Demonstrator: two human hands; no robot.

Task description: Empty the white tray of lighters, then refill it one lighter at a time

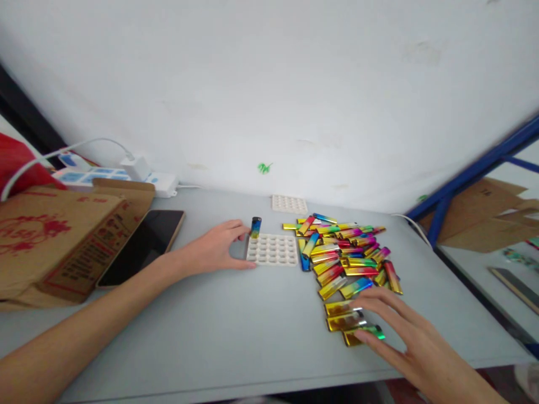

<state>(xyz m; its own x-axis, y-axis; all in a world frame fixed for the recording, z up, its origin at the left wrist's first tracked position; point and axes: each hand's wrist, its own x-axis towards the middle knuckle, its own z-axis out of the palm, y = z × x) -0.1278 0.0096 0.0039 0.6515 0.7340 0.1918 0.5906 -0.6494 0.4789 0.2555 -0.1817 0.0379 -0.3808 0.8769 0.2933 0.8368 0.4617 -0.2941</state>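
Note:
A white tray (273, 250) with rows of round holes lies mid-table. One lighter (255, 226) stands upright in its far left corner. My left hand (214, 248) rests at the tray's left edge, thumb along the front edge, fingers near the standing lighter, holding nothing. To the right lies a pile of shiny rainbow-coloured lighters (345, 252). My right hand (404, 336) lies open and spread at the pile's near end, fingertips touching the nearest gold lighters (351, 321).
A second white tray (289, 203) lies near the wall. A dark phone (143, 244) and a cardboard box (54, 241) sit at left, with a white power strip (126, 175) behind. A blue metal frame (471, 174) and more cardboard stand at right.

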